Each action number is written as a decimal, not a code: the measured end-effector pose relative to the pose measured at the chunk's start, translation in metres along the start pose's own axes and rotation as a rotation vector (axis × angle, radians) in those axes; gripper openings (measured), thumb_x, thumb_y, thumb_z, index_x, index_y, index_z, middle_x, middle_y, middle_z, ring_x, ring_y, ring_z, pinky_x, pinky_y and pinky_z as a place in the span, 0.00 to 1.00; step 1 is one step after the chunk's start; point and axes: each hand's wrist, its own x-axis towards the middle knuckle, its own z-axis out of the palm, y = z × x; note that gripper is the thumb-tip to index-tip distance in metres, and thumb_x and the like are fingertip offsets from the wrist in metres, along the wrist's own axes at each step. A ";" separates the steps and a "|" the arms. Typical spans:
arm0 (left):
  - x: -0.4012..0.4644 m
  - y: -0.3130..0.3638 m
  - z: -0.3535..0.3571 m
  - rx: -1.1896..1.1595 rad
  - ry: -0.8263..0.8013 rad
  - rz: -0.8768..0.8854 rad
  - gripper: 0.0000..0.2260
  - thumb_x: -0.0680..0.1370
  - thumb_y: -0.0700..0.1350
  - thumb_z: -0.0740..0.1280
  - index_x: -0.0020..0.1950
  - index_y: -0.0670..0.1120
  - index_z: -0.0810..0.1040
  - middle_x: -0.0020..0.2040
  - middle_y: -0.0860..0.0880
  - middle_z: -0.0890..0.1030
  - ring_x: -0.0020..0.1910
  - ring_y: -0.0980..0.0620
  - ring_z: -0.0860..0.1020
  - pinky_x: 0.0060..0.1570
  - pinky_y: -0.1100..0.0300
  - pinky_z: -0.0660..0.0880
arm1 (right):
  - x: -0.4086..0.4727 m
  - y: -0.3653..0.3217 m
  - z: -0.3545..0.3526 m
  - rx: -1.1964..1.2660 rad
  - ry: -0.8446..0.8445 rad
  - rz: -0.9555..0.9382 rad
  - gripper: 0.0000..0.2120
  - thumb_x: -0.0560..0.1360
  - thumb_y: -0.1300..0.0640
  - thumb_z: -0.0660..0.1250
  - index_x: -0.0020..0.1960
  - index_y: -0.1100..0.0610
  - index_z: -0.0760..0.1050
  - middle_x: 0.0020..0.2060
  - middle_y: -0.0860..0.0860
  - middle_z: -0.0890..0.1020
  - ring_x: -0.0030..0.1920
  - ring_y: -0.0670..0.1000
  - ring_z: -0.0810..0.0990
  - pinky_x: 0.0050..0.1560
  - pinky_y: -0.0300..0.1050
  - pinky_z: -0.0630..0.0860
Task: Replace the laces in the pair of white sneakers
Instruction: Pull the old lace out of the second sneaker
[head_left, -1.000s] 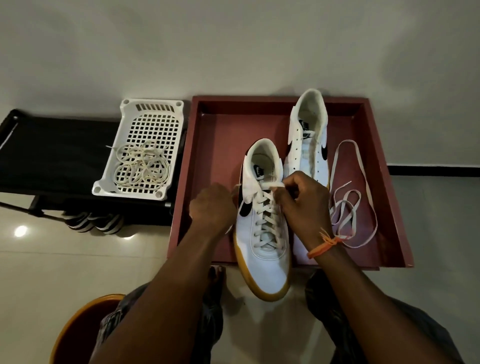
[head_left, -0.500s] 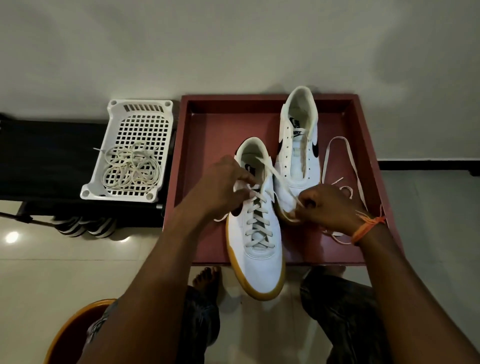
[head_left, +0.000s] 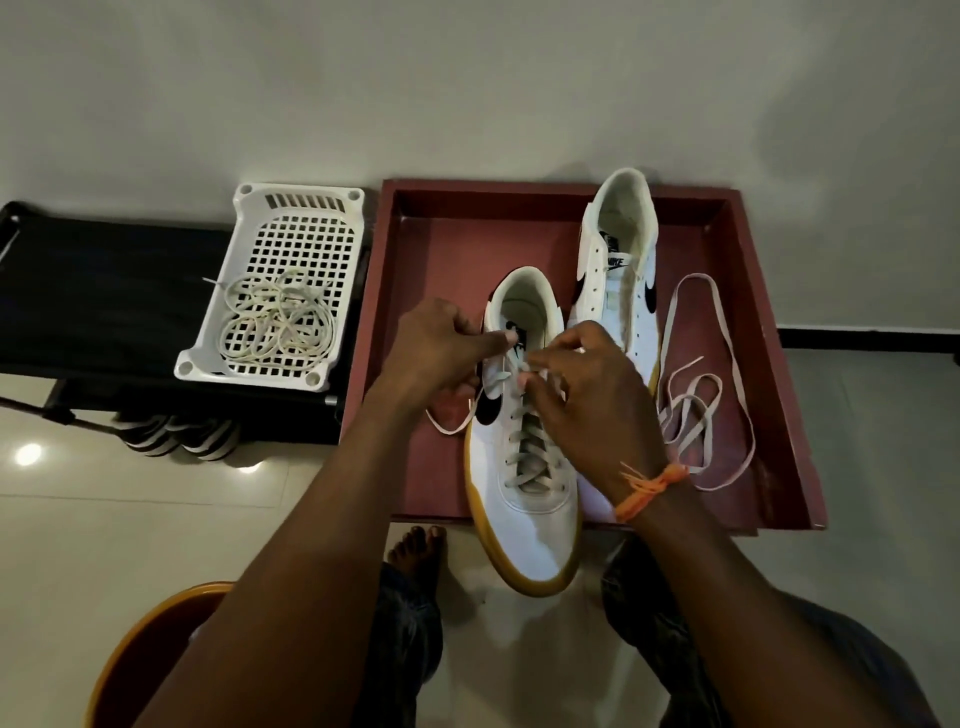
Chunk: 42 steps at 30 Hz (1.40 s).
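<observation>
Item: near sneaker (head_left: 524, 467), white with gum sole, at centre of frame, heel in the red tray (head_left: 789, 395), toe overhanging the tray's lower edge. Long axis runs almost top to bottom of the frame — toe toward the lower edge, collar toward the top. Laced nearly to the top.

Left hand (head_left: 436, 348): fingers curled, pinching one lace end at the collar's left side. Right hand (head_left: 582, 384): fingers bunched at the top eyelets; whether they grip the other end cannot be told.

Step, as judged: finishing the top eyelets. Advice — keep the lace flat, pull both ends evenly.

Second sneaker (head_left: 623, 270): upper right of tray, unlaced, toe likewise downward. Loose lace (head_left: 701, 405) right of it. Old laces (head_left: 275, 327) in the white basket (head_left: 249, 208), upper left.
</observation>
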 end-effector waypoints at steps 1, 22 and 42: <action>0.000 0.001 0.000 0.026 0.002 0.008 0.24 0.67 0.53 0.80 0.45 0.33 0.79 0.34 0.40 0.83 0.31 0.43 0.83 0.26 0.54 0.79 | -0.001 -0.001 0.007 -0.047 -0.017 0.012 0.06 0.76 0.57 0.69 0.47 0.58 0.83 0.51 0.53 0.75 0.43 0.53 0.78 0.37 0.46 0.76; 0.005 0.006 -0.005 -0.047 -0.043 -0.046 0.21 0.64 0.40 0.82 0.47 0.28 0.78 0.40 0.34 0.83 0.31 0.44 0.83 0.31 0.48 0.81 | -0.009 0.021 0.001 0.159 0.091 0.100 0.07 0.75 0.51 0.70 0.52 0.50 0.81 0.62 0.54 0.67 0.53 0.49 0.74 0.51 0.39 0.75; 0.009 0.005 -0.006 0.041 -0.061 -0.016 0.19 0.63 0.43 0.82 0.43 0.31 0.80 0.38 0.38 0.84 0.35 0.44 0.84 0.35 0.44 0.82 | -0.002 0.012 0.008 -0.078 0.110 0.033 0.11 0.74 0.54 0.69 0.56 0.52 0.81 0.68 0.60 0.68 0.70 0.63 0.65 0.67 0.59 0.66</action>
